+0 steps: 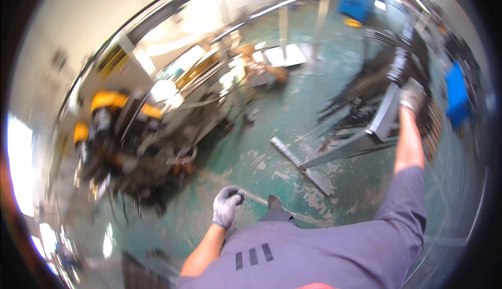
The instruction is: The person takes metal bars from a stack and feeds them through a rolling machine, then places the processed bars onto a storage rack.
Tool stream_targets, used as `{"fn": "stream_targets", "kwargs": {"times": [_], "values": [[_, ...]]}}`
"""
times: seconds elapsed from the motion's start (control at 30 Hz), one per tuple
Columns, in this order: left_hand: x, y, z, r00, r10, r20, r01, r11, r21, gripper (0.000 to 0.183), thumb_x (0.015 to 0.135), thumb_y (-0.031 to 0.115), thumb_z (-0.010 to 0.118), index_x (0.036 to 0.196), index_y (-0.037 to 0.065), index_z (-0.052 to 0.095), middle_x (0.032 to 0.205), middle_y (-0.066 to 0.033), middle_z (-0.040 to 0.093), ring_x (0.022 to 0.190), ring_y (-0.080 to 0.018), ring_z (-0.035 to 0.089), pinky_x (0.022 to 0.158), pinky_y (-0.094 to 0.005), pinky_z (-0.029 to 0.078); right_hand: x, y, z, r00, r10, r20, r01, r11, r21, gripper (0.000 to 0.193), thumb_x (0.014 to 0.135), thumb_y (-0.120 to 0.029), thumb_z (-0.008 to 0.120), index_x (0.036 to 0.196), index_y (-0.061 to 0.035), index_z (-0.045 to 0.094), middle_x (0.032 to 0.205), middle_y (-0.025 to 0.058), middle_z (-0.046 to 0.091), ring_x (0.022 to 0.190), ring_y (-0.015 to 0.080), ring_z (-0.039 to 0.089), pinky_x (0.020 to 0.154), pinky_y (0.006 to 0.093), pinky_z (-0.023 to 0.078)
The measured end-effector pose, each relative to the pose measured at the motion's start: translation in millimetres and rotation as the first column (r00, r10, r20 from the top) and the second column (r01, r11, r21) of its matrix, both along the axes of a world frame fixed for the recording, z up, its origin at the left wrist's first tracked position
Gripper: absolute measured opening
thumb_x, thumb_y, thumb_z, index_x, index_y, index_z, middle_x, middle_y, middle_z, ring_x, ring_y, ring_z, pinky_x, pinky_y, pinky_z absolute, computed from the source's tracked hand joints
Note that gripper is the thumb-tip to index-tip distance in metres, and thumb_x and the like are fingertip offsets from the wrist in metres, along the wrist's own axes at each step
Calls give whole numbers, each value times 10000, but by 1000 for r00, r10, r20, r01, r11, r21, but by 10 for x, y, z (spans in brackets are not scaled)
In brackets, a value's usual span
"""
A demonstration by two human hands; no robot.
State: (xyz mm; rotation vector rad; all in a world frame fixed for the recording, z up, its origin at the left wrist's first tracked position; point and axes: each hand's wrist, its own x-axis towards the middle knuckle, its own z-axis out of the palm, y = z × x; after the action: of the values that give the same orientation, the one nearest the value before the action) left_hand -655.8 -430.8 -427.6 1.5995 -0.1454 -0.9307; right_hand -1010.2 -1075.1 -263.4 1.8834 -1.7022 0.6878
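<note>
Down near the person's feet, over the worn green floor (261,148), the left hand (227,206) in a grey glove has its grip closed round one end of a thin metal rod (256,197). The rod's long axis runs from that fist toward the right, low and nearly level — its far end is lost against a dark shoe tip (274,201). Well apart, up and to the right, the right hand (412,96), gloved too, is stretched out at arm's length onto the top of a grey metal frame (381,116) that leans among dark racks; motion blur hides whether its fingers are clamped there or only resting, so I cannot tell. A flat steel bar (303,164) lies on the floor between the two hands, slanting toward the frame's foot, nearer the left hand. A black and yellow machine (125,137) stands at the left.
</note>
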Motion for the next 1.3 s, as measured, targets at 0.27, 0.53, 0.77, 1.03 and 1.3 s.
{"fn": "stream_targets", "kwargs": {"times": [0.27, 0.53, 0.77, 1.03, 1.3], "values": [[127, 2026, -233, 893, 236, 384, -379, 853, 358, 349, 922, 244, 690, 1191, 22, 705, 1156, -177, 770, 1093, -295, 742, 953, -400, 566, 1015, 2780, -3005, 838, 431, 335, -537, 761, 364, 285, 986, -255, 558, 1007, -51, 754, 1012, 212, 763, 917, 383, 741, 819, 498, 571], [-348, 5104, -224, 471, 603, 644, -845, 518, 134, 221, 943, 26, 649, 1158, 44, 697, 1019, -60, 756, 942, -152, 704, 876, -320, 570, 2074, 6025, -4394, 742, 599, 302, -314, -88, 945, 304, 890, -192, 713, 1119, 6, 741, 1065, 201, 777, 982, 333, 749, 903, 438, 567], [-1002, 8311, 555, -25, 310, 950, -991, -132, 17, 248, 936, 27, 638, 1182, 35, 667, 1053, -67, 732, 993, -165, 694, 923, -299, 549, 4790, 7554, -3559, 180, 880, 440, -650, -229, 725, 345, 940, -221, 731, 1190, 12, 685, 1170, 237, 750, 1077, 383, 721, 949, 425, 548], [-1218, 9950, 837, 278, 246, 929, -772, -517, 368, 290, 894, 295, 718, 1021, 35, 743, 1098, -225, 754, 1079, -412, 707, 976, -496, 560, 5328, 11249, -2834, -316, 811, 493, -447, -585, 677, 473, 869, -231, 768, 1295, -51, 667, 1137, 186, 754, 1055, 344, 728, 933, 414, 556], [-1151, 10434, 375, 450, 21, 893, -658, -669, 347, 306, 863, 280, 763, 1024, 36, 672, 1022, -219, 698, 1019, -442, 627, 923, -548, 506, 4611, 14543, -3219, -639, 616, 460, -34, -621, 783, 882, 751, -347, 911, 1460, -7, 512, 1361, 242, 624, 1266, 421, 594, 1071, 480, 492]]}}
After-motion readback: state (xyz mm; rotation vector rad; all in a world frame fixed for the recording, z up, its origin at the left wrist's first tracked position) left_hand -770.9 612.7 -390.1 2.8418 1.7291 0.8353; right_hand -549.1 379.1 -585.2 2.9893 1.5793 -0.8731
